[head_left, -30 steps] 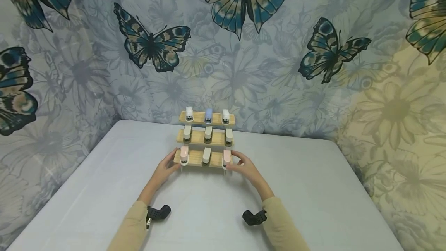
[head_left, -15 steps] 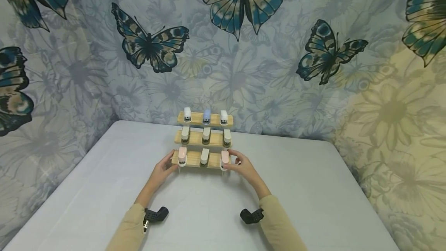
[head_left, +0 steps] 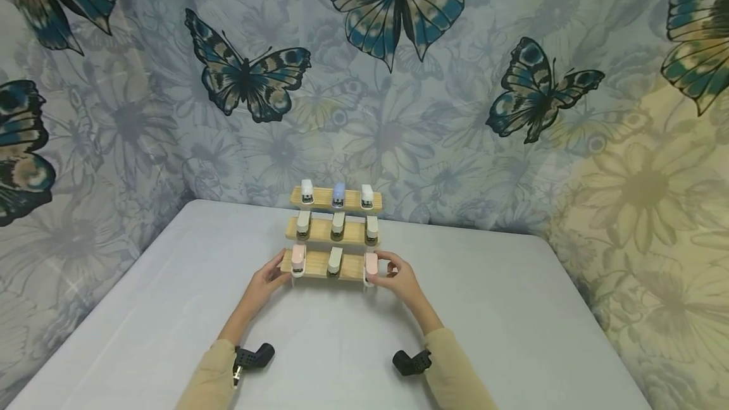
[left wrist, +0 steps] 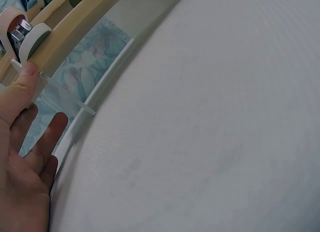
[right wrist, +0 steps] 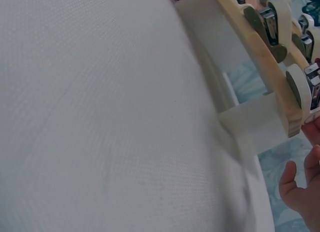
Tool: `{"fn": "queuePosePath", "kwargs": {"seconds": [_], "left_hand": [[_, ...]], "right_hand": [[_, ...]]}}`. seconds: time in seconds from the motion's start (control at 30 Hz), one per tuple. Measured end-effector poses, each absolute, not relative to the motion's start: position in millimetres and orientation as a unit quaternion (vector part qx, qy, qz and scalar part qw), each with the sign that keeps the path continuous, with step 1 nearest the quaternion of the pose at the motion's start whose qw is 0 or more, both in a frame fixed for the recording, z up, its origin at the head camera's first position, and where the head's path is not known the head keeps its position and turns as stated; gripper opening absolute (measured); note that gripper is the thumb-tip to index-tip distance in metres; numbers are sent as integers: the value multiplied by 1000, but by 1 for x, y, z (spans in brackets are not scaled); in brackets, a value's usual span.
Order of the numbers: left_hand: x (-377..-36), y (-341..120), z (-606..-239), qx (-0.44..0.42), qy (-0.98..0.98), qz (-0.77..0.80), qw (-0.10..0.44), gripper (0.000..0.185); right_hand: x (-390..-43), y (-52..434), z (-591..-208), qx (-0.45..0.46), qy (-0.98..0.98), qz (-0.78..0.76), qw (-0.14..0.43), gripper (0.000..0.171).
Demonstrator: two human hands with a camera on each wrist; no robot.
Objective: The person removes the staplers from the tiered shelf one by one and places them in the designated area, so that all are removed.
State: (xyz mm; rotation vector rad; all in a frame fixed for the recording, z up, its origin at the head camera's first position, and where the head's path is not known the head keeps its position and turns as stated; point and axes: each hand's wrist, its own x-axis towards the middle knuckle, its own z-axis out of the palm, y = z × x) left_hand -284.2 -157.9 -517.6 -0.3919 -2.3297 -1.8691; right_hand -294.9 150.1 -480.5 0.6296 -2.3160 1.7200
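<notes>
Two hands bracket the lowest wooden step of a three-tier rack [head_left: 329,262] of small staplers near the surface's [head_left: 512,309] far edge — left hand [head_left: 263,282] loosely spread against its end, right hand [head_left: 398,278] curled there — seemingly to steady it.

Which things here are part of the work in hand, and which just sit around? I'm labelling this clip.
In hand:
- left hand and right hand, each touching one end of the stepped wooden rack
- small staplers on it, such as the pink stapler

Just around:
- grey table
- butterfly cloth behind
</notes>
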Motion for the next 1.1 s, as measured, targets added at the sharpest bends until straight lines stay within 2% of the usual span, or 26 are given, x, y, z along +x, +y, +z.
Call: {"fn": "queuePosePath", "kwargs": {"seconds": [0.2, 0.33, 0.6, 0.8, 0.93, 1.1], "left_hand": [[-283, -160, -517, -125, -771, -623, 46, 57], [-282, -159, -516, -115, -764, -634, 32, 57], [-279, -159, -516, -100, -765, -635, 30, 55], [-279, -159, -515, -107, -762, -638, 27, 54], [-279, -158, -515, -102, -760, -641, 28, 54], [-280, -156, -516, -94, -757, -646, 32, 54]], "right_hand": [[-284, 150, -461, 159, -813, 557, 58, 52], [-280, 155, -461, 152, -811, 562, 50, 54], [-296, 178, -507, 161, -803, 567, 88, 52], [-279, 187, -491, 143, -801, 572, 104, 54], [-267, 191, -475, 154, -782, 599, 75, 54], [-265, 198, -478, 111, -770, 627, 35, 59]]}}
